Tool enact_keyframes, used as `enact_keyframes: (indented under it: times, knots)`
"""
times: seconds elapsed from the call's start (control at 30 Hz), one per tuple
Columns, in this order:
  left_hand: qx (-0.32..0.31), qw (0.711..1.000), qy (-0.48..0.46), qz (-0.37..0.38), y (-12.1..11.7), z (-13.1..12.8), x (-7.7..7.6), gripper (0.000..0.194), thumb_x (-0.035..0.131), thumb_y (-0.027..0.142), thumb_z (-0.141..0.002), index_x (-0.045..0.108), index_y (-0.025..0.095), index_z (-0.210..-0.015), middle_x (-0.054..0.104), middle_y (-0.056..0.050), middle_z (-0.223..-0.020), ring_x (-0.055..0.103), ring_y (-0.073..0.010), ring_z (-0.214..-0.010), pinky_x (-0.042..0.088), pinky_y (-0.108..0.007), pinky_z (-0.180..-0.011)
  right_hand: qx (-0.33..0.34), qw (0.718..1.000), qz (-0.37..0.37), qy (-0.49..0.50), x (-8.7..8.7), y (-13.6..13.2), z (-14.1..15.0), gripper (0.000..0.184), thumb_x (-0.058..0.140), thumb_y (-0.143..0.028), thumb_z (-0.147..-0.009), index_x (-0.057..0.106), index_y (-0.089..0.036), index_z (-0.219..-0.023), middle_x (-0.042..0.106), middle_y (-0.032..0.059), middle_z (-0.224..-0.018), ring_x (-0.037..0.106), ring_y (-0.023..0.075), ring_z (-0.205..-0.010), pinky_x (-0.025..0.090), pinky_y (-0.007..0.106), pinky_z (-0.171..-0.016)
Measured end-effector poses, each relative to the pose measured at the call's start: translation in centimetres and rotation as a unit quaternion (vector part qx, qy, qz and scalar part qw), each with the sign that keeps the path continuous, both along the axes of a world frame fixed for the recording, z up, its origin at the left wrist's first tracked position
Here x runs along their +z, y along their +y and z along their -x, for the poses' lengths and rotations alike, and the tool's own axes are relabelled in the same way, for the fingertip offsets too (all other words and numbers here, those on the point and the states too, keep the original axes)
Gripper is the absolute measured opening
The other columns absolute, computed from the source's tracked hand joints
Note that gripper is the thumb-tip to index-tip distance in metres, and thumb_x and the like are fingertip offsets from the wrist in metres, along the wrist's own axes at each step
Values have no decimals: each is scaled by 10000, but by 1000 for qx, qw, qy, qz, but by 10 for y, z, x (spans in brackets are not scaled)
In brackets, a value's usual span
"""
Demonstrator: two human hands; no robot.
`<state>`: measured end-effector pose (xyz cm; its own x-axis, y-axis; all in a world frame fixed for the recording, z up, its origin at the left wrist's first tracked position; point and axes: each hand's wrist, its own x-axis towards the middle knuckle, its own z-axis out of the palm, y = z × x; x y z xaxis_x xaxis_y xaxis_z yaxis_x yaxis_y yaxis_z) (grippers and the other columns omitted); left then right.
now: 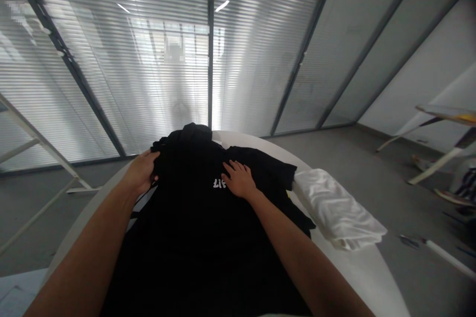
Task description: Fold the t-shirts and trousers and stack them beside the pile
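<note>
Black shirt on white table, white print half covered

Setup: the black shirt (pixel 201 223) lies spread over the rounded white table (pixel 375 277), straight in front of the person, with one sleeve (pixel 273 164) reaching out to the right.

Writing: small white lettering (pixel 218 184) on the shirt. The right hand covers part of it; a few blocky characters show, the last resembling a 7. Full wording not legible from here. No brand name can be made out.

Right hand (pixel 240 180): laid on the shirt just beside the lettering, palm down, fingers spread apart and gripping nothing.

Left hand (pixel 142 172): at the shirt's far left edge, finger and thumb apart with dark fabric between them. Whether they clamp it, cannot tell.

Adjacent: a bunched dark heap (pixel 191 133) at the shirt's far end; its folds merge with the rest. A white folded cloth (pixel 340 210) sits right of the sleeve, near the table's edge. A sliver of yellow (pixel 289 194) shows below the sleeve; source unclear.

Background: glass partition with slatted blinds (pixel 245 74); at left, a pale metal frame (pixel 55 153).
</note>
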<state>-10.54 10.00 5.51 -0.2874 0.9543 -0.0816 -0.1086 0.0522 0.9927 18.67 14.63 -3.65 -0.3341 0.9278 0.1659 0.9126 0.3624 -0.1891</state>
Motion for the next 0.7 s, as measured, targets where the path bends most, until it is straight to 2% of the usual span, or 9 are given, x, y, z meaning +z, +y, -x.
enact_keyframes:
  times: [0.13, 0.27, 0.33, 0.4, 0.47, 0.5, 0.6, 0.7]
  knots:
    - [-17, 993, 115, 2, -2, -21, -4, 263, 551, 305, -802, 599, 191, -1034, 518, 56, -537, 483, -111, -376, 346, -188, -316, 1, 1000, 3, -4, 0, 0, 0, 541, 323, -502, -977, 392, -282, -1468, 387, 83, -1523, 286, 271, -1410, 170, 473, -1125]
    - [-61, 958, 280, -20, -5, -39, -6, 458, 503, 326, -856, 549, 184, -1289, 545, 48, -521, 520, -124, -388, 383, -203, -360, 0, 1000, 0, -2, 1, -1, 0, 542, 321, -504, -977, 396, -279, -1465, 387, 84, -1522, 285, 268, -1411, 171, 471, -1123]
    - [-87, 940, 328, -32, -6, -46, -9, 512, 482, 336, -876, 505, 170, -1360, 609, 21, -589, 568, -137, -449, 460, -243, -449, 0, 1000, -3, -1, 2, -1, 0, 539, 322, -499, -978, 399, -279, -1463, 389, 84, -1521, 282, 266, -1412, 169, 469, -1123]
    - [-108, 919, 374, -68, -6, -52, -16, 536, 479, 334, -880, 490, 151, -1384, 700, -47, -818, 662, -177, -659, 540, -312, -648, 1, 1000, 1, -3, 3, -2, 0, 538, 321, -494, -980, 392, -279, -1468, 383, 83, -1525, 274, 262, -1417, 166, 466, -1124]
    - [-132, 893, 417, -108, -4, -57, -25, 556, 490, 342, -876, 486, 137, -1393, 696, -92, -1056, 670, -212, -907, 520, -354, -855, -1, 1000, 7, -6, 4, -2, 0, 540, 324, -493, -980, 384, -280, -1473, 375, 83, -1530, 266, 261, -1421, 164, 465, -1124]
    - [-147, 881, 434, -122, -3, -58, -30, 562, 491, 354, -880, 486, 131, -1396, 683, -98, -1107, 652, -218, -977, 495, -361, -916, -2, 1000, 9, -7, 4, -2, 1, 542, 327, -494, -980, 382, -279, -1474, 373, 83, -1531, 265, 261, -1422, 164, 466, -1124]
    - [-181, 849, 477, -140, 0, -58, -43, 519, 438, 384, -918, 536, 129, -1360, 680, -96, -1083, 627, -215, -1009, 451, -379, -981, -3, 1000, 8, -4, 4, -2, 1, 541, 334, -498, -978, 389, -279, -1470, 376, 87, -1529, 273, 265, -1418, 164, 469, -1123]
    - [-171, 802, 551, -155, 3, -50, -52, 448, 407, 355, -933, 623, 154, -1271, 663, -101, -1103, 585, -231, -1062, 412, -415, -1021, -2, 1000, 4, -2, 3, -2, 1, 536, 333, -494, -979, 392, -281, -1467, 377, 85, -1528, 278, 265, -1414, 162, 471, -1123]
